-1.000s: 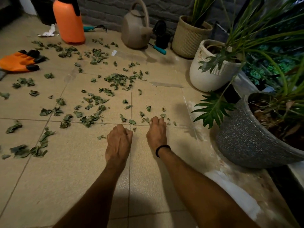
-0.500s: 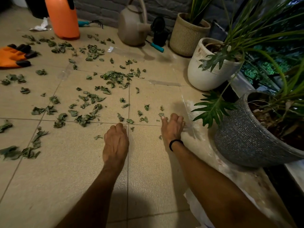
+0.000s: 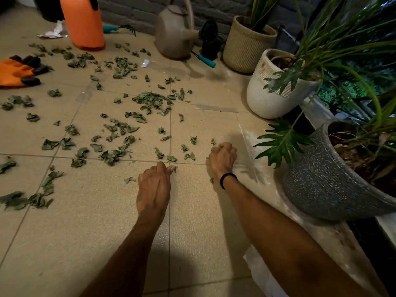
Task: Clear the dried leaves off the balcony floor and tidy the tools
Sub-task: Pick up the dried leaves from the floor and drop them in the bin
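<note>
Gathering dried leaves (image 3: 150, 103) by hand off the balcony floor (image 3: 96, 221); judged early in the clearing step, tools not yet touched. Left hand (image 3: 153, 189) knuckles-up on the tile, fingers curled under, with a leaf scrap at the thumb tip; fist contents hidden, cannot tell whether anything is held. Right hand (image 3: 222, 158) near the grey pot (image 3: 321, 189), fingers curled down to the floor, with a green scrap at the finger edge; gripped or merely raked, cannot tell. Leaves scattered widely ahead and to the left, densest at mid-floor, a few just beside both hands. Orange gloves (image 3: 17, 71), orange sprayer (image 3: 83, 22), watering can (image 3: 173, 33) and teal-handled tool (image 3: 206, 61) along the far side. Next move, as judged: sweep nearest scraps together toward the dense cluster, using light fingertip pressure to avoid crumbling, then scoop
</note>
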A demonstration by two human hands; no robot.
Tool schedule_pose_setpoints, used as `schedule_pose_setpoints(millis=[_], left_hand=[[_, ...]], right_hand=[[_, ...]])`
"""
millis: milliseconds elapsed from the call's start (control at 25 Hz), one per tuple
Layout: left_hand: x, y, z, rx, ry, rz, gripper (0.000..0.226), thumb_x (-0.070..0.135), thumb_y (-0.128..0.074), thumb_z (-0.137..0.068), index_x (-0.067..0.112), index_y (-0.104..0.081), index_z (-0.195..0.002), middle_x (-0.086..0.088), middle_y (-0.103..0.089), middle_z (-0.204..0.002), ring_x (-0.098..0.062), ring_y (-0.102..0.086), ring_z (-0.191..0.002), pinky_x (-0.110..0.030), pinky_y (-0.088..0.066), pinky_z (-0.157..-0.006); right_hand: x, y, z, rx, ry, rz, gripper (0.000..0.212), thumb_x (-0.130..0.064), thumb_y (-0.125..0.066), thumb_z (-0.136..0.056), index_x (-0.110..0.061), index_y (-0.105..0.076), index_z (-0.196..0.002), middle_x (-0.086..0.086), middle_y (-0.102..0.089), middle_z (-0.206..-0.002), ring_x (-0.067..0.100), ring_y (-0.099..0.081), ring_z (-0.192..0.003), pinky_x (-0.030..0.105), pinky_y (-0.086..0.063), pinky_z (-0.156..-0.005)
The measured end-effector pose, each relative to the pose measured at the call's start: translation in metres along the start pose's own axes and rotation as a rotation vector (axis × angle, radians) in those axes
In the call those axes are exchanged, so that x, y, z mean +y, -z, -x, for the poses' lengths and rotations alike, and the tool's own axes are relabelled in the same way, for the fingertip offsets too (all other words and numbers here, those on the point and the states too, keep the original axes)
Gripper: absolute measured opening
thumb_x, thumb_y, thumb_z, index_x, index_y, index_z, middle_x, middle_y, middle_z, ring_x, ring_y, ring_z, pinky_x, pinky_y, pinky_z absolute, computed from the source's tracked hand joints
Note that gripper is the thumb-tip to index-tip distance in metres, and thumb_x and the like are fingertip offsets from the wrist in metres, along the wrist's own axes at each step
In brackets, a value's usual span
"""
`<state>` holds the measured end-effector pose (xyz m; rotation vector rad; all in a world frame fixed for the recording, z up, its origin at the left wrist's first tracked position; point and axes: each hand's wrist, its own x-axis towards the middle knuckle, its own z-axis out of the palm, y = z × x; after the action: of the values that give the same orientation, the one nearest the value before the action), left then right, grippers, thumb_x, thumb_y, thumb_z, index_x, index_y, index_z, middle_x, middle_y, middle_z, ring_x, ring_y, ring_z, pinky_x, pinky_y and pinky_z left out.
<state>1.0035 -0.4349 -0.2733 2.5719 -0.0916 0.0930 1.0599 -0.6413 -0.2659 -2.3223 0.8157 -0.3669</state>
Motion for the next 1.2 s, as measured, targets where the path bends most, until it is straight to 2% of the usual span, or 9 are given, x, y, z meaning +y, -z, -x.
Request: schedule_pose_setpoints(millis=[80,120,240,440,640,760,880,1040,1200], left_hand=[[0.001,0.000,0.001,0.006,0.002,0.005,0.033,0.041,-0.034,-0.106,0.016,-0.056,-0.101,-0.008,-0.065,-0.086,-0.026,-0.056,-0.078,-0.045,-0.047,-0.080],[0.002,0.001,0.002,0.009,0.002,0.006,0.033,0.040,-0.034,-0.106,0.015,-0.055,-0.101,-0.008,-0.065,-0.087,-0.026,-0.056,-0.077,-0.045,-0.047,-0.080],[0.002,0.002,0.003,0.013,0.032,0.055,0.033,0.038,-0.034,-0.107,0.013,-0.056,-0.104,-0.011,-0.065,-0.091,-0.027,-0.055,-0.080,-0.045,-0.047,-0.079],[0.000,0.000,0.004,0.024,0.051,0.058,0.040,0.034,-0.031,-0.108,0.007,-0.054,-0.127,-0.018,-0.066,-0.102,-0.034,-0.058,-0.092,-0.048,-0.047,-0.080],[0.005,0.001,0.007,0.066,0.069,0.066,0.031,0.029,-0.038,-0.108,0.005,-0.058,-0.104,-0.017,-0.060,-0.089,-0.023,-0.043,-0.076,-0.046,-0.046,-0.070],[0.004,-0.001,0.008,0.107,0.060,0.067,0.036,0.032,-0.038,-0.107,0.005,-0.058,-0.096,-0.017,-0.059,-0.082,-0.023,-0.042,-0.072,-0.046,-0.048,-0.067],[0.001,-0.004,0.003,0.125,-0.006,0.000,0.051,0.041,-0.027,-0.106,0.009,-0.059,-0.084,-0.011,-0.059,-0.070,-0.024,-0.049,-0.062,-0.044,-0.047,-0.068],[-0.001,-0.004,0.003,0.154,-0.086,-0.091,0.053,0.043,-0.028,-0.107,0.016,-0.056,-0.070,-0.003,-0.050,-0.055,-0.020,-0.042,-0.045,-0.035,-0.043,-0.055],[-0.001,-0.002,0.007,0.181,-0.075,-0.092,0.047,0.042,-0.037,-0.105,0.017,-0.055,-0.070,-0.002,-0.049,-0.052,-0.017,-0.039,-0.040,-0.028,-0.033,-0.044]], right_hand=[[0.001,-0.012,0.008,-0.013,0.115,0.135,0.033,-0.037,-0.045,-0.101,-0.011,-0.052,-0.120,0.011,-0.044,-0.122,0.026,-0.039,-0.115,0.041,-0.037,-0.104],[0.001,-0.015,0.011,0.000,0.157,0.197,0.030,-0.034,-0.042,-0.102,-0.011,-0.051,-0.119,0.010,-0.045,-0.121,0.026,-0.039,-0.113,0.042,-0.039,-0.102],[0.000,-0.018,0.015,0.016,0.146,0.235,0.018,-0.010,-0.041,-0.098,-0.014,-0.050,-0.113,0.008,-0.045,-0.117,0.024,-0.040,-0.110,0.040,-0.044,-0.093],[0.001,-0.009,0.022,0.012,0.132,0.113,0.037,0.009,-0.043,-0.083,-0.015,-0.050,-0.110,0.006,-0.048,-0.113,0.022,-0.043,-0.108,0.032,-0.044,-0.090],[-0.001,-0.004,0.025,0.040,0.098,0.012,0.043,0.011,-0.045,-0.082,-0.015,-0.052,-0.115,0.005,-0.051,-0.115,0.020,-0.048,-0.109,0.033,-0.047,-0.093],[-0.002,-0.004,0.026,0.054,0.077,-0.029,0.032,0.004,-0.043,-0.088,-0.014,-0.055,-0.112,0.005,-0.055,-0.111,0.020,-0.050,-0.104,0.030,-0.045,-0.087],[-0.003,0.001,0.025,0.071,0.070,-0.094,0.012,-0.012,-0.043,-0.098,-0.015,-0.054,-0.095,0.004,-0.057,-0.096,0.019,-0.050,-0.090,0.029,-0.038,-0.076],[0.003,0.003,0.021,0.106,0.056,-0.177,0.021,-0.026,-0.048,-0.102,-0.013,-0.057,-0.087,0.002,-0.058,-0.083,0.020,-0.052,-0.081,0.026,-0.032,-0.070],[0.006,0.004,0.004,0.102,0.069,-0.081,0.036,-0.045,-0.044,-0.102,-0.012,-0.059,-0.107,0.004,-0.065,-0.093,0.023,-0.059,-0.090,0.026,-0.034,-0.070]])
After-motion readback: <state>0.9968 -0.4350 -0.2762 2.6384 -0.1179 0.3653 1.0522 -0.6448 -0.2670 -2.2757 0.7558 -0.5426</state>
